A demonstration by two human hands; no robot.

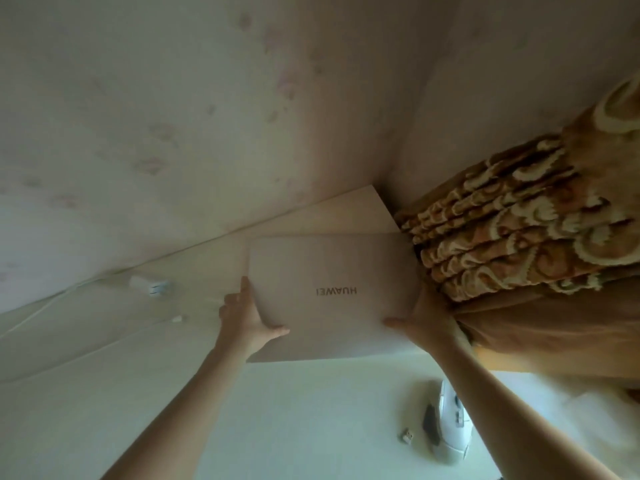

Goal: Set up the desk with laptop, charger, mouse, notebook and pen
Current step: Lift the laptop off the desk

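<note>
Closed pale laptop above desk; white mouse nearby

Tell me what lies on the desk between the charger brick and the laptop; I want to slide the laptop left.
In the head view, only bare desk lies between the charger brick and the laptop, apart from the left hand gripping the laptop's edge.

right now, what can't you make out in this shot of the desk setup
Head view only:
- Notebook and pen: not in view.
- Right hand: fingers hidden behind the laptop.
- Mouse: blurred, partly covered by the right forearm.
- Charger cable: runs off the left edge.
- Small dongle: too small to identify.
</note>
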